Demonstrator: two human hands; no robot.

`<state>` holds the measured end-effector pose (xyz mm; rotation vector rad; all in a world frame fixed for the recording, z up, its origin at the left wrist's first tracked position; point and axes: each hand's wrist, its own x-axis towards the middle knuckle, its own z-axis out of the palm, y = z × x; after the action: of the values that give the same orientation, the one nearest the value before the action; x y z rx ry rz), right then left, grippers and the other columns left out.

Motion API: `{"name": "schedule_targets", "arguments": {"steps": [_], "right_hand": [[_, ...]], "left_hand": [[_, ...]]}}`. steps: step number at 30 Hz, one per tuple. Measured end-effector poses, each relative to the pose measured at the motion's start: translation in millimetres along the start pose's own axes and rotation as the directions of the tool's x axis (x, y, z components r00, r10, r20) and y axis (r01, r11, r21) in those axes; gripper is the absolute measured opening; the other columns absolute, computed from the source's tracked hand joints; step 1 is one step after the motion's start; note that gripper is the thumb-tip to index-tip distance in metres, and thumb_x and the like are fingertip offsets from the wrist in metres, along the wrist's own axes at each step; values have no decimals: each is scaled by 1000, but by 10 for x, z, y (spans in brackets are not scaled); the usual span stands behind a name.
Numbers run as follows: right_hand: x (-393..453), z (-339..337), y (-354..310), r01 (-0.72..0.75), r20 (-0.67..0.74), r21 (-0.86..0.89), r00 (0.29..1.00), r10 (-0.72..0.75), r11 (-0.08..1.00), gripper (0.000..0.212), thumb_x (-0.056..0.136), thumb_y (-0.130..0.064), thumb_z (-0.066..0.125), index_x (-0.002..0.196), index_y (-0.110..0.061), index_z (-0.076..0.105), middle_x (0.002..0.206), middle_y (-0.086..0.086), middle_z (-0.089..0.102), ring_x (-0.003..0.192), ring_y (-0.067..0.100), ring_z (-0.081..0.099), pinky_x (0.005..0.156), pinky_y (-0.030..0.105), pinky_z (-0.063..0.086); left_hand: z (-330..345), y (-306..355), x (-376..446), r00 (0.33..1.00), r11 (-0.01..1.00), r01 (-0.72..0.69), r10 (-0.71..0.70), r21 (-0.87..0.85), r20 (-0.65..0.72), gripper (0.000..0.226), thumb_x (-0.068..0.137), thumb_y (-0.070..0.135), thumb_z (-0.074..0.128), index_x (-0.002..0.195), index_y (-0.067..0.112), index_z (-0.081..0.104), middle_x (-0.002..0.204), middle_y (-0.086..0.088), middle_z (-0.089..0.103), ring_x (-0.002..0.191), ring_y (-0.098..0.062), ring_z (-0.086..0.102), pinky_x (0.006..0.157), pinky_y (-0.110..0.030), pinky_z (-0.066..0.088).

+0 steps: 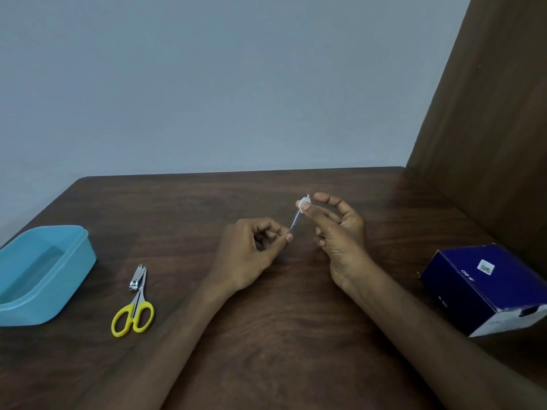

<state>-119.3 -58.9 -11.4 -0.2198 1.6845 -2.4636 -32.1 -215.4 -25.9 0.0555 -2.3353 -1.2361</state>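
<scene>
My left hand (251, 253) hovers over the middle of the dark wooden table (266, 335), its thumb and fingers pinching the lower end of thin metal tweezers (295, 223). The tweezers point up and to the right, their tip at a small white piece (303, 201). My right hand (337, 232) is raised just to the right, and its thumb and forefinger pinch that white piece while the other fingers stay loosely curled.
A light blue plastic container (44, 276) sits at the table's left edge. Yellow-handled scissors (134, 312) lie beside it with a metal nail clipper (137, 278) across the blades. A dark blue cardboard box (485, 288) rests at the right, below a brown panel (488, 113).
</scene>
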Motion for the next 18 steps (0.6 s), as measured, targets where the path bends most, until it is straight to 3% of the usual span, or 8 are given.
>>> {"name": "schedule_targets", "arguments": {"steps": [7, 10, 14, 18], "right_hand": [[104, -76, -49, 94, -139, 121, 987, -77, 988, 21, 86, -12, 87, 99, -19, 71, 91, -4, 81, 46, 3, 37, 40, 16, 30], [132, -120, -28, 167, -184, 54, 971, -155, 984, 16, 87, -16, 87, 97, -19, 76, 92, -3, 82, 49, 3, 43, 43, 16, 35], [115, -88, 85, 185, -116, -104, 974, -197, 977, 16, 88, -18, 87, 102, -15, 80, 99, -3, 84, 66, -4, 63, 64, 16, 48], [52, -22, 170, 210, 37, -222, 978, -207, 952, 9, 90, -22, 86, 97, -19, 81, 94, -6, 83, 72, -3, 67, 71, 25, 50]], "left_hand": [[1, -25, 6, 1000, 998, 6, -5, 69, -26, 5, 93, 28, 84, 89, 26, 83, 76, 11, 77, 64, -8, 70, 57, -17, 50], [-2, -13, 1, 995, 995, 18, -8, 96, -104, 5, 91, 29, 85, 88, 27, 83, 75, 13, 77, 61, 0, 66, 56, -14, 48], [-30, 16, -41, 973, 982, 67, -25, 176, -231, 4, 90, 38, 84, 88, 35, 81, 77, 23, 75, 70, 0, 70, 62, -28, 59], [-52, 136, -118, 929, 895, 195, -37, 402, -368, 9, 89, 51, 78, 93, 43, 78, 73, 30, 70, 76, 7, 69, 63, -27, 56]]}}
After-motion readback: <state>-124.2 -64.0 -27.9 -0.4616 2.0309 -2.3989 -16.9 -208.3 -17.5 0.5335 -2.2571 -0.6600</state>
